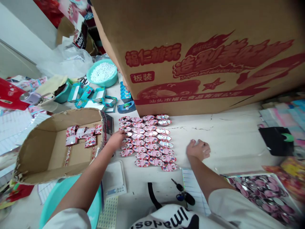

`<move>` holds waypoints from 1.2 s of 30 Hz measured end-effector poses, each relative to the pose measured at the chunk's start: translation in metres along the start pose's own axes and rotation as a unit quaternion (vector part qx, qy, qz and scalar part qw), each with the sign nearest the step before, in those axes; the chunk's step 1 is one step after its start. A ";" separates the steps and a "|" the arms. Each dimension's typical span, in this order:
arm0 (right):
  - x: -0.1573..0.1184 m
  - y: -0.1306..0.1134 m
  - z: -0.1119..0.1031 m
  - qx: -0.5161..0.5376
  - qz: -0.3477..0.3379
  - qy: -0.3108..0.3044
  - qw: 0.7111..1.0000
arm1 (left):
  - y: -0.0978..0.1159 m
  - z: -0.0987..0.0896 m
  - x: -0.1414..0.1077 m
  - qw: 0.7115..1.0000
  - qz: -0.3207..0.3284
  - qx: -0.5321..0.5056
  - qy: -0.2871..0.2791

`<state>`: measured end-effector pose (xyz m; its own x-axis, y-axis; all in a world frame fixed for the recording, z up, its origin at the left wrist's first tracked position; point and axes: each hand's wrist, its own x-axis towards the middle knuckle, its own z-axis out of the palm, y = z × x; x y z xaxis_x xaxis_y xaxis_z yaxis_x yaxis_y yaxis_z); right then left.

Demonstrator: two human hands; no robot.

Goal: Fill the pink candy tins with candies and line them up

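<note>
Small pink-and-red printed packets (151, 139) stand in close columns on the white table, their oval ends facing up. Some ends show pink round pieces inside, others look silvery. My left hand (116, 140) is at the left column, its fingertips closed on one of these packets, partly hidden by the hand. To the right of the columns, my right hand (198, 149) rests on the tabletop, fingers loosely bent and apart, with nothing visible in it. A tray of pink and silvery round pieces (264, 194) lies beside my right forearm.
A large printed carton (202, 63) stands behind the packets. Left are a cut-down cardboard box (54, 149) holding several packets, a turquoise basin (64, 200) and a small scale (114, 178). Keys (184, 194) lie near my body. A bowl of white pieces (103, 73) sits farther back.
</note>
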<state>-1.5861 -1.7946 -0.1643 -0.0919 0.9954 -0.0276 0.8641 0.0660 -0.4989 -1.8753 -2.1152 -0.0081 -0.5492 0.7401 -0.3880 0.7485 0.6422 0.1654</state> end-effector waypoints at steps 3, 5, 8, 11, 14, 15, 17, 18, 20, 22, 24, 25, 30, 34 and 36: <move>0.000 0.000 0.000 0.001 0.003 0.004 1.000 | 0.000 -0.001 0.000 1.000 0.010 0.005 -0.011; 0.000 0.000 0.001 0.007 -0.001 0.009 1.000 | 0.000 0.000 0.000 1.000 0.012 0.003 -0.012; 0.000 0.002 0.003 0.016 -0.006 0.013 1.000 | -0.002 0.003 -0.001 1.000 0.013 -0.003 -0.006; 0.001 0.003 0.005 0.019 -0.010 0.020 1.000 | -0.004 0.007 -0.002 1.000 0.012 -0.008 -0.001; 0.001 0.005 0.007 0.016 -0.011 0.024 1.000 | -0.006 0.009 -0.002 1.000 0.012 -0.011 0.001; 0.001 0.005 0.008 0.015 -0.011 0.026 0.999 | -0.007 0.009 -0.001 1.000 0.013 -0.011 0.001; 0.001 0.006 0.009 0.014 -0.011 0.029 0.999 | -0.008 0.009 -0.001 1.000 0.014 -0.012 0.001; 0.001 0.006 0.009 0.015 -0.011 0.030 0.999 | -0.008 0.009 -0.001 1.000 0.015 -0.012 0.001; 0.001 0.006 0.009 0.015 -0.010 0.030 0.999 | -0.008 0.009 -0.002 1.000 0.016 -0.013 0.000; 0.001 0.005 0.008 0.016 -0.009 0.027 0.999 | -0.008 0.009 -0.003 1.000 0.019 -0.014 -0.001; 0.001 0.004 0.007 0.015 -0.007 0.022 1.000 | -0.008 0.008 -0.003 1.000 0.021 -0.017 0.000; 0.001 0.004 0.006 0.015 -0.006 0.021 1.000 | -0.008 0.008 -0.003 1.000 0.022 -0.019 0.001; 0.000 0.001 0.002 0.013 -0.003 0.017 1.000 | -0.008 0.009 -0.004 0.999 0.018 -0.035 0.012; -0.001 -0.001 -0.001 0.010 -0.003 0.002 1.000 | -0.007 0.013 -0.012 0.998 0.004 -0.054 0.031; -0.001 -0.002 -0.002 0.010 0.002 -0.004 1.000 | -0.006 0.016 -0.017 0.997 -0.003 -0.063 0.040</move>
<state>-1.5869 -1.7954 -0.1612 -0.0928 0.9950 -0.0364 0.8544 0.0608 -0.5160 -1.8645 -2.1344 -0.0166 -0.5860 0.7461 -0.3161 0.6950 0.6634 0.2772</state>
